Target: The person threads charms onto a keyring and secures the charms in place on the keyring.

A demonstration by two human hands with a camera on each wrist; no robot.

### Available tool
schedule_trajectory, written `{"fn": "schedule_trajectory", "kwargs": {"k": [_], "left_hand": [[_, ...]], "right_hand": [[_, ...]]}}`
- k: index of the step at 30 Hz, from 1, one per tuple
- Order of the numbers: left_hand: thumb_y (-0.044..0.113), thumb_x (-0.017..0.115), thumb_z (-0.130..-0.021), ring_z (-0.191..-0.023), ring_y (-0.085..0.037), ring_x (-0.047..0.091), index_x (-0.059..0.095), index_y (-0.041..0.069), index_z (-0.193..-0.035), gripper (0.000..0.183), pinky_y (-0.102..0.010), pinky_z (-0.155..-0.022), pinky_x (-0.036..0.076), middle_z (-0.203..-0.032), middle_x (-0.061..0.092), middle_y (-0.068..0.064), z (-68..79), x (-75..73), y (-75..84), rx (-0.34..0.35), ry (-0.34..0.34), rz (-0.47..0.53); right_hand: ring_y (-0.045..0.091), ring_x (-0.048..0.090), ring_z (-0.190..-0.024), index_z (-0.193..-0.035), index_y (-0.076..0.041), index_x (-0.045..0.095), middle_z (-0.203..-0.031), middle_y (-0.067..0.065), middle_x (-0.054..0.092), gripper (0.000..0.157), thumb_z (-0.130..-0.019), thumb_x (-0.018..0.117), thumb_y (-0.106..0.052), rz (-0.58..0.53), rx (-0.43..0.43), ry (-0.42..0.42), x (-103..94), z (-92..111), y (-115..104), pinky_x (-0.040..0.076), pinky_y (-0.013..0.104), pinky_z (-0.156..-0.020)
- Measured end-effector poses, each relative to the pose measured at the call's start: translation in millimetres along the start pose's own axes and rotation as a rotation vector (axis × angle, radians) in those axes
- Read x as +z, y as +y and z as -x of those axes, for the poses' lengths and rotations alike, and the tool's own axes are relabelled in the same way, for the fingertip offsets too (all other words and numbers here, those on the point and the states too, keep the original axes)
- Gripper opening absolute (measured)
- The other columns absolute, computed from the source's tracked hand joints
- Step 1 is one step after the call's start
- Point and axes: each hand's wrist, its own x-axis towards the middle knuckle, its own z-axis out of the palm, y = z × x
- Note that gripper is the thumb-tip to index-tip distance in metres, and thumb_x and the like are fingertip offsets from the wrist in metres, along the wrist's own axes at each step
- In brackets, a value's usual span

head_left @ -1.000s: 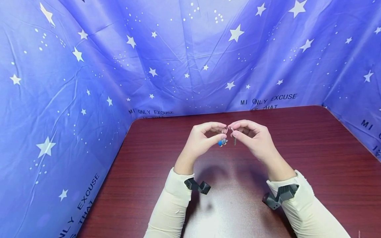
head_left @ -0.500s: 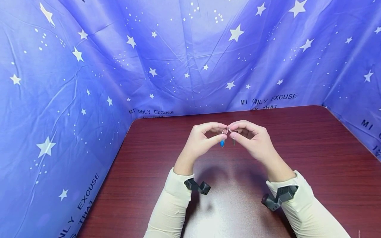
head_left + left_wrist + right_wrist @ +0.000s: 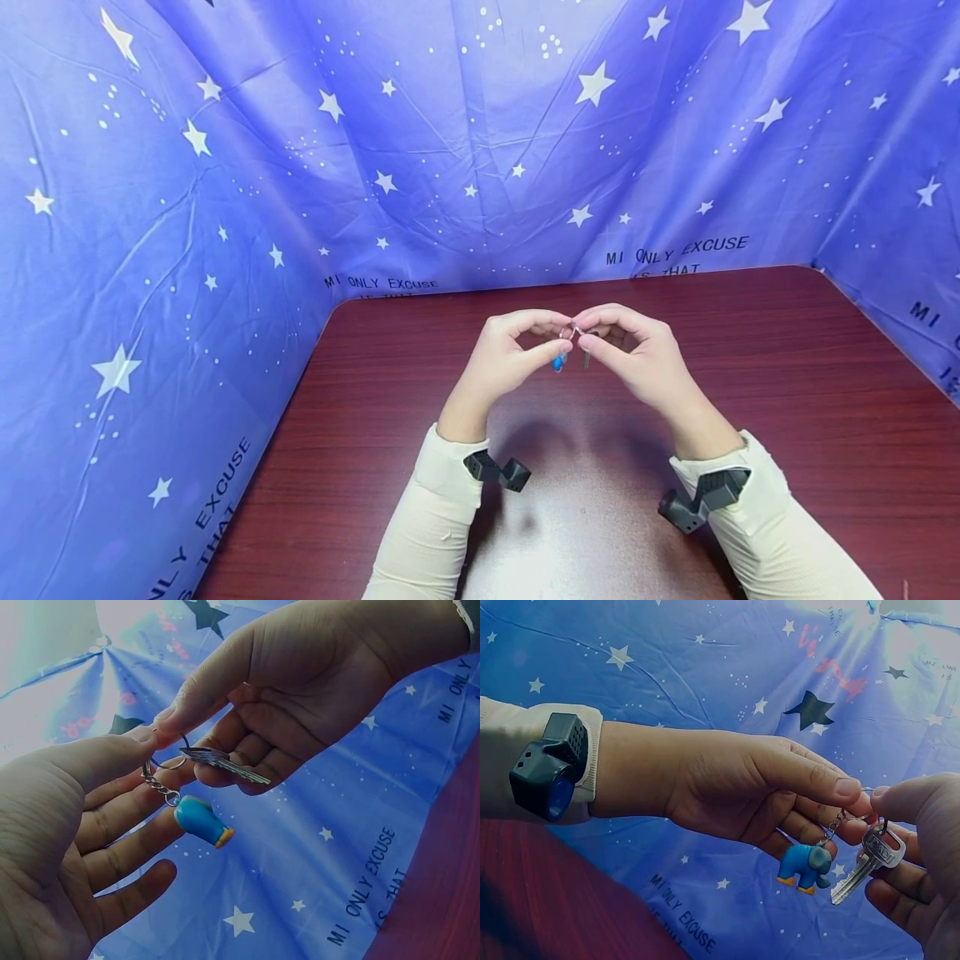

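Above the table, my two hands meet fingertip to fingertip at a metal key ring (image 3: 860, 818). My left hand (image 3: 504, 354) pinches the ring between thumb and index finger, its other fingers spread loosely in the left wrist view. From the ring a short chain (image 3: 157, 784) carries a blue elephant charm (image 3: 804, 864) with orange feet, dangling below the left fingertips. A silver key (image 3: 870, 859) hangs on a thin dark loop beneath the right fingertips. My right hand (image 3: 637, 342) pinches there with thumb and index finger. Fingertips partly cover where the loop and ring meet.
A dark red wooden table (image 3: 390, 433) lies beneath both hands. Blue star-printed cloth (image 3: 465, 150) stands behind it and at both sides. Black cameras sit on the left wrist (image 3: 497, 471) and the right wrist (image 3: 705, 500).
The elephant charm has turned on its chain. The key has swung slightly left, and the right thumb has shifted a little left and down. The left hand stays nearly still.
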Motion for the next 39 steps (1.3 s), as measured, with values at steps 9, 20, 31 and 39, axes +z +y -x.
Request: {"fn": "schedule_trajectory", "kwargs": {"k": [9, 20, 31, 39], "left_hand": [[0.001, 0.078, -0.086, -0.079, -0.011, 0.071, 0.074, -0.003, -0.107, 0.022, -0.032, -0.072, 0.059, -0.091, 0.075, -0.013, 0.8, 0.9, 2.8, -0.029, 0.018, 0.031], [-0.003, 0.078, -0.085, -0.081, -0.022, 0.074, 0.074, -0.006, -0.105, 0.021, -0.033, -0.071, 0.061, -0.095, 0.075, -0.017, 0.7, 2.9, 2.6, -0.039, 0.028, 0.06], [-0.003, 0.079, -0.084, -0.078, -0.014, 0.073, 0.075, -0.008, -0.104, 0.021, -0.033, -0.07, 0.061, -0.093, 0.075, -0.019, 0.8, 5.9, 2.3, -0.045, 0.027, 0.056], [-0.001, 0.083, -0.08, -0.083, -0.016, 0.074, 0.077, -0.006, -0.098, 0.02, -0.03, -0.069, 0.061, -0.098, 0.076, -0.017, 0.5, 8.7, 1.4, 0.03, 0.063, -0.023]], "right_hand": [[0.015, 0.069, -0.074, -0.105, 0.011, 0.067, -0.1, 0.012, 0.072, 0.022, -0.085, 0.066, 0.021, -0.017, -0.033, 0.001, 4.4, 0.7, 1.6, 0.053, 0.022, -0.061], [0.014, 0.07, -0.078, -0.103, 0.012, 0.068, -0.101, 0.012, 0.071, 0.02, -0.085, 0.068, 0.019, 0.004, -0.063, 0.027, 7.1, 2.4, 4.1, 0.056, 0.02, -0.065], [0.012, 0.069, -0.087, -0.099, 0.015, 0.066, -0.103, 0.013, 0.068, 0.014, -0.085, 0.071, 0.014, -0.036, -0.049, 0.03, 7.3, 3.6, 4.3, 0.057, 0.02, -0.074], [0.012, 0.069, -0.087, -0.095, 0.016, 0.066, -0.1, 0.012, 0.067, 0.013, -0.083, 0.07, 0.018, -0.027, -0.065, 0.051, 8.6, 3.4, 2.4, 0.057, 0.02, -0.075]]}}
